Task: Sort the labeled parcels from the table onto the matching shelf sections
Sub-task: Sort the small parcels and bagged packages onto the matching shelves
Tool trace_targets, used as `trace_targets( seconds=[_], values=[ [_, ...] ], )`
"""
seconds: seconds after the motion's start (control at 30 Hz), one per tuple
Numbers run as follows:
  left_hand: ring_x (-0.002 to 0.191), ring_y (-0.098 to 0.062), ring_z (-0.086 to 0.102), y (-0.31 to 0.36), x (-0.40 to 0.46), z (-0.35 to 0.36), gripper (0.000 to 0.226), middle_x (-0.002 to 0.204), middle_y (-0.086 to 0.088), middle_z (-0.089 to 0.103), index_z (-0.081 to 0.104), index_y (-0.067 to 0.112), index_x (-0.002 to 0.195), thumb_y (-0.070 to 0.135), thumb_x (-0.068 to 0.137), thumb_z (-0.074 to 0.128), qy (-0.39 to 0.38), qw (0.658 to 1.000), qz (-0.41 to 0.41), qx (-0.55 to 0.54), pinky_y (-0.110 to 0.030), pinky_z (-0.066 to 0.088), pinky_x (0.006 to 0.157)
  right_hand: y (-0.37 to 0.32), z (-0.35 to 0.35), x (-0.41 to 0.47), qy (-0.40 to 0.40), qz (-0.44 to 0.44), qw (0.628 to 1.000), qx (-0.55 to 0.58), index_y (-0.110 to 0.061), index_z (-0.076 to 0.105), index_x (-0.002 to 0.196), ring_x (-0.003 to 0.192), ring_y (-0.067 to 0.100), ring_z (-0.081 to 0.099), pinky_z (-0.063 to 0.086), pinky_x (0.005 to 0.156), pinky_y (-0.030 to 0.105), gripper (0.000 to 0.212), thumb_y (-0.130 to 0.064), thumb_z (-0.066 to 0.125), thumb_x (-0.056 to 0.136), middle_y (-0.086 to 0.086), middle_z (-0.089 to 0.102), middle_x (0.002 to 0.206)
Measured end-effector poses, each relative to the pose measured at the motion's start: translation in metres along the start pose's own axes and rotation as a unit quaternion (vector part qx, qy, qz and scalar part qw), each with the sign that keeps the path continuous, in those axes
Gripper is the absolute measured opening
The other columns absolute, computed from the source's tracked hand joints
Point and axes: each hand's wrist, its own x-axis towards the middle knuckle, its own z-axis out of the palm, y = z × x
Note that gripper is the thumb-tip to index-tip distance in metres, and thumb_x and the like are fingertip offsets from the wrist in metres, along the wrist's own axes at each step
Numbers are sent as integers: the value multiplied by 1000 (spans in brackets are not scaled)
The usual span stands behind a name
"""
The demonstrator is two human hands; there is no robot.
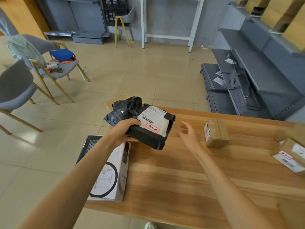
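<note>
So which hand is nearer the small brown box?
Right. The right hand hovers open just left of the brown box; the left hand grips the black parcel farther left.

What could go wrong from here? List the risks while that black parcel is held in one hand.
1. Only the left hand grips the black parcel, by one edge; the right hand is open and apart from it, so the parcel might slip or sag.
2. The white box overhangs the wooden table at its left edge, right under the left forearm; a bump could tip it to the floor.
</note>
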Motion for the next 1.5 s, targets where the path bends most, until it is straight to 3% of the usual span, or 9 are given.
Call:
trace_targets(
  seconds=[0.23,0.4,0.6,0.87,1.0,1.1,1.17,1.27,1.5],
  values=[
    [95,-19,69,-1,-7,9,28,107,-5,71,58,24,114,12,90,62,-42,998,56,10,-35,59,71,-41,4,-6,-77,177,965,178,-28,49,132,105,24,62,58,77,48,66,-73,49,83,-2,57,128],
    [103,-23,65,-19,-4,22,47,119,-3,61,44,22,130,5,89,61,-26,991,106,-79,-39,59,79,-52,34,-25,-148,228,901,338,-19,63,117,100,31,65,55,82,57,60,-68,52,83,10,69,110],
    [111,-25,63,-19,-5,30,54,126,-6,59,44,21,136,6,88,63,-61,988,114,-81,-43,57,85,-59,39,-25,-27,211,925,314,-13,62,109,87,27,68,59,62,39,42,-50,60,90,11,70,100],
    [110,-15,60,9,-1,30,46,121,2,63,54,21,132,49,97,43,-47,973,155,164,-32,51,89,-65,5,-32,50,187,933,305,-14,62,102,83,23,67,58,60,36,35,-47,60,91,7,69,94],
    [122,-20,52,32,-4,39,46,135,-2,56,48,15,139,38,100,44,81,855,303,414,-35,41,101,-72,-17,-45,98,172,932,303,-15,61,105,87,24,67,58,59,36,37,-48,62,89,8,69,97],
    [133,-26,40,48,-16,52,49,146,-3,44,37,17,144,35,99,44,98,661,388,634,-40,33,108,-76,-32,-62,136,165,932,292,-14,61,111,91,25,68,55,55,33,45,-52,64,86,9,70,102],
    [136,-26,35,54,-25,61,50,148,-3,40,34,18,145,33,99,45,93,579,421,692,-39,29,110,-79,-42,-78,169,156,929,290,-13,60,114,90,25,68,53,51,30,48,-51,65,86,9,70,102],
    [135,-27,36,55,-39,75,49,145,-5,43,36,15,142,31,97,48,71,529,465,706,-39,29,110,-79,-56,-111,222,142,916,301,-11,59,114,87,26,70,54,49,30,48,-50,65,86,10,71,100],
    [133,-27,38,18,-91,109,47,142,-5,45,39,15,140,28,95,50,-54,492,531,688,-38,31,106,-57,-72,-230,373,152,850,339,-14,64,109,80,25,71,53,49,31,45,-51,68,83,9,73,98]
  ],
)
